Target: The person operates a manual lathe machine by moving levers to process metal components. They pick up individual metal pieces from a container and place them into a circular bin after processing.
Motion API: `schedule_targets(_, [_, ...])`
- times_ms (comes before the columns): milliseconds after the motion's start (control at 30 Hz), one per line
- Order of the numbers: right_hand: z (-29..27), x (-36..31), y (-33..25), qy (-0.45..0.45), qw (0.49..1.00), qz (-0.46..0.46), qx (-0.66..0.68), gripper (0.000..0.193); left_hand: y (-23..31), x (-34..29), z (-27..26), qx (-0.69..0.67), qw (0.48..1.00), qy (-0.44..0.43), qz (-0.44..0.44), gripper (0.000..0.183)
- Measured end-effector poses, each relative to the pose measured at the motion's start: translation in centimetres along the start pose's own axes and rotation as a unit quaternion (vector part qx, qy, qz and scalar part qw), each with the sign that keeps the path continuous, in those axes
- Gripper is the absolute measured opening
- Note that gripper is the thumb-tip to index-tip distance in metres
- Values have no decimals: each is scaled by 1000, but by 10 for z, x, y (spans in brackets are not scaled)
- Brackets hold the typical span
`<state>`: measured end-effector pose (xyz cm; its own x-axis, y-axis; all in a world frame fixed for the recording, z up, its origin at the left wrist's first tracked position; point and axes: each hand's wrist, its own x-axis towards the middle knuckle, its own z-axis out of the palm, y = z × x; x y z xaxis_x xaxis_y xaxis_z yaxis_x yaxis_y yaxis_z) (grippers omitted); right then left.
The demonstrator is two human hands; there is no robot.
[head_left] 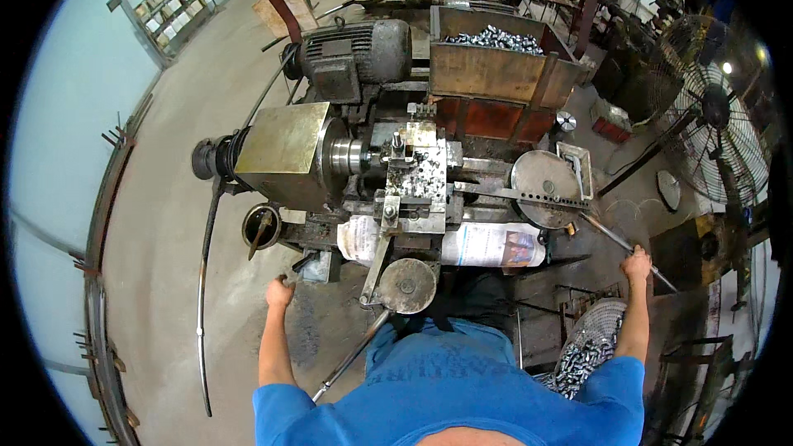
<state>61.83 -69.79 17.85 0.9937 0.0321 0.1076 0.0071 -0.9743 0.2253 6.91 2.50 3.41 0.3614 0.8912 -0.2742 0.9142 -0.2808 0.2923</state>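
Note:
My right hand (637, 263) is closed round a long metal lever (610, 235), which runs up to a round plate (545, 186) on the lathe's right side. On the other side my left hand (281, 291) has its fingers curled; whatever is in them is too small to make out. It is beside a short black handle (305, 262) at the machine's front, apart from it. Between my arms stands the small lathe, with its steel chuck (347, 155) and a chip-covered tool slide (415, 177). Another round plate with a lever (355, 355) sits close to my body.
A rusty bin (496, 74) of shiny metal pieces stands behind the lathe, beside a motor (355, 49). A basket (591, 339) of similar parts is by my right arm. A pot (262, 226) hangs front left; a large fan (714, 107) stands right. Long bars line the left wall.

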Motion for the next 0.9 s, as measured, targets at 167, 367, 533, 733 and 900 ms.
schedule_targets(167, [22, -69, -13, 50, 996, -16, 77, 33, -62, -38, 1, -68, 987, -102, -101, 41])
schedule_targets(367, [-8, -185, -54, 17, 991, 25, 128, 31, -44, -56, 11, -181, 968, -135, -110, 41])
schedule_targets(533, [-40, -208, -77, -83, 983, 56, 151, 40, -8, -27, 0, -212, 972, -99, -36, 41])
schedule_targets(733, [-33, -204, -77, -49, 983, 46, 169, 41, 22, 11, -9, -103, 990, 14, 93, 39])
schedule_targets(900, [-29, -176, -65, -56, 982, 20, 179, 36, 83, -4, -23, 74, 983, -34, 165, 39])
